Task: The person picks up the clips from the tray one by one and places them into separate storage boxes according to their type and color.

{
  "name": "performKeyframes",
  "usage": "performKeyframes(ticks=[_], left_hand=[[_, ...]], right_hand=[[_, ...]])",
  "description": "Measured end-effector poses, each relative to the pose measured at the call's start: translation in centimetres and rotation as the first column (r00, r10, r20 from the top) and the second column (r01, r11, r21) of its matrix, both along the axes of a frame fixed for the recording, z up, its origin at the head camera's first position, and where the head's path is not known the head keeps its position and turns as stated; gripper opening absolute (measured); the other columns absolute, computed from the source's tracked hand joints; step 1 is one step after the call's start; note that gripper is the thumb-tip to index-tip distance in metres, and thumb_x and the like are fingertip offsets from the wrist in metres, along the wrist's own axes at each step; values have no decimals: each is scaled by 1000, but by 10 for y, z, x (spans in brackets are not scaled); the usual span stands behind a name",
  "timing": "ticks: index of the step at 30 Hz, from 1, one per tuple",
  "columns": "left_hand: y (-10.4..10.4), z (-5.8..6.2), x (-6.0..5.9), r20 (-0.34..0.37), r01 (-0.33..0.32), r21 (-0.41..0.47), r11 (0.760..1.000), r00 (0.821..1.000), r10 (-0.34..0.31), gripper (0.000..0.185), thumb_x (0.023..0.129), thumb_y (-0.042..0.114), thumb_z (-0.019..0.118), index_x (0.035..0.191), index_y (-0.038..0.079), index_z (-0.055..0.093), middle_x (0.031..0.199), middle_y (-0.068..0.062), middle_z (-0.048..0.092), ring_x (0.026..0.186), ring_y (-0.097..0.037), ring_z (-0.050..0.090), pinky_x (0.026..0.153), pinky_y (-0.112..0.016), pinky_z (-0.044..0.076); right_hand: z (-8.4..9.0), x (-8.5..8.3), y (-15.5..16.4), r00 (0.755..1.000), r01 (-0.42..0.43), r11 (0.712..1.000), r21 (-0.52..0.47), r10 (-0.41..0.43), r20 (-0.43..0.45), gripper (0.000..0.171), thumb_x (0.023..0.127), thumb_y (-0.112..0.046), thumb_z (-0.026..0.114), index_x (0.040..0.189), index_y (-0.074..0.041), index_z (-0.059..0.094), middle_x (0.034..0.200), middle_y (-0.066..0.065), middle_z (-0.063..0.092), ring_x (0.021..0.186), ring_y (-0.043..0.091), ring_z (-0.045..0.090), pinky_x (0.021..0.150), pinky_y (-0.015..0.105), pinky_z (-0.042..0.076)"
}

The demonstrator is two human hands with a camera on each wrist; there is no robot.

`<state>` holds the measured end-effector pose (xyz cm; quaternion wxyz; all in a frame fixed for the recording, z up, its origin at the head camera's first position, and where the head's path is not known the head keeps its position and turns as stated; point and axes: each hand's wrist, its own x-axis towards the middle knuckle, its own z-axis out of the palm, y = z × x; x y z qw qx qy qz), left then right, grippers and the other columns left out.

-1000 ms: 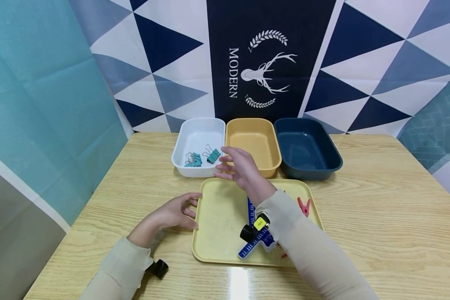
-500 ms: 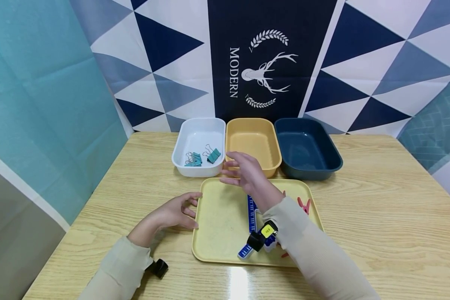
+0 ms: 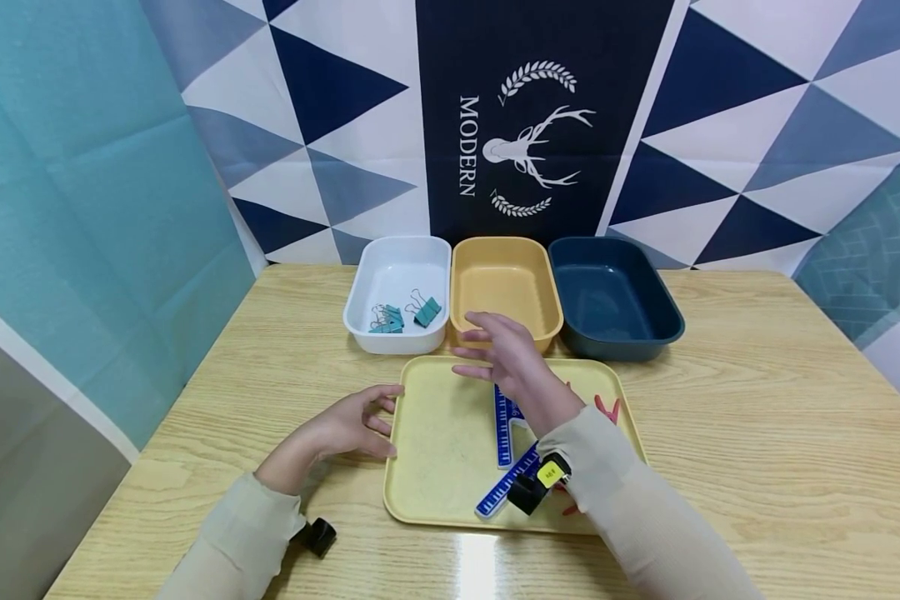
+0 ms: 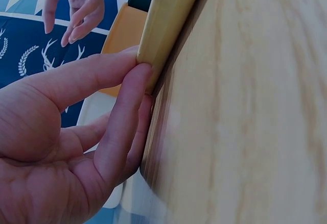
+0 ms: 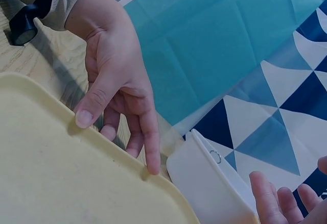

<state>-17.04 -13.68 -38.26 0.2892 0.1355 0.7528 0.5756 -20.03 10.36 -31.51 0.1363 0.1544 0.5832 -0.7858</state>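
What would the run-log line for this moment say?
left hand: touches tray edge | right hand: open, empty, above tray | clips: in white bin

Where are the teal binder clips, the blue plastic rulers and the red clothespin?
teal binder clips (image 3: pixel 403 315), head view, on the clip bodies in the white bin.
blue plastic rulers (image 3: pixel 503 423), head view, on the upright ruler's middle.
red clothespin (image 3: pixel 608 411), head view, on its body.

The left half of the yellow tray (image 3: pixel 435 433) was left bare, while its right half was taken up by blue rulers (image 3: pixel 504 417) and red clips (image 3: pixel 608 411). The far edge was walled by the white bin (image 3: pixel 397 293), tan bin (image 3: pixel 504 287) and navy bin (image 3: pixel 613 296).
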Motion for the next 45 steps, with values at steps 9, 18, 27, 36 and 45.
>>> performKeyframes(ticks=[9, 18, 27, 36, 45], left_hand=[[0, 0, 0, 6, 3, 4, 1000, 1000, -3, 85, 70, -12, 73, 142, -1, 30, 123, -20, 37, 92, -23, 54, 73, -36, 55], [0, -1, 0, 0, 3, 1, 1000, 1000, -3, 86, 69, -12, 73, 142, -1, 30, 122, -20, 38, 91, -23, 54, 73, -35, 55], [0, 0, 0, -5, 0, -1, 1000, 1000, 0, 86, 69, -12, 73, 142, -1, 30, 122, -20, 38, 91, -23, 54, 74, -35, 55], [1, 0, 0, 3, -10, -6, 1000, 1000, 10, 86, 69, -12, 73, 142, 0, 30, 122, -20, 38, 90, -23, 53, 73, -35, 55], [0, 0, 0, 7, -10, -1, 1000, 1000, 10, 86, 69, -12, 73, 143, 0, 30, 122, -20, 38, 91, -24, 52, 73, -36, 55]], right_hand=[[-4, 7, 9, 1000, -8, 1000, 19, 8, 0, 41, 92, -29, 57, 128, -12, 46, 118, 14, 48, 101, 30, 56, 74, 39, 55], [-7, 12, 18, 1000, -4, 999, 38, 3, 20, 46, 92, -31, 58, 132, -13, 44, 125, 15, 47, 110, 32, 52, 76, 38, 55], [-11, 18, 28, 999, -4, 999, 50, 2, 33, 46, 92, -30, 57, 132, -11, 43, 125, 15, 44, 105, 29, 54, 75, 38, 55], [-17, 25, 37, 1000, -8, 998, 56, 7, 26, 51, 92, -29, 58, 135, -8, 41, 128, 16, 41, 106, 31, 50, 77, 39, 54], [-21, 30, 46, 1000, -14, 995, 99, 14, -3, 47, 95, -24, 54, 136, -5, 42, 130, 17, 41, 113, 35, 47, 77, 39, 54]])
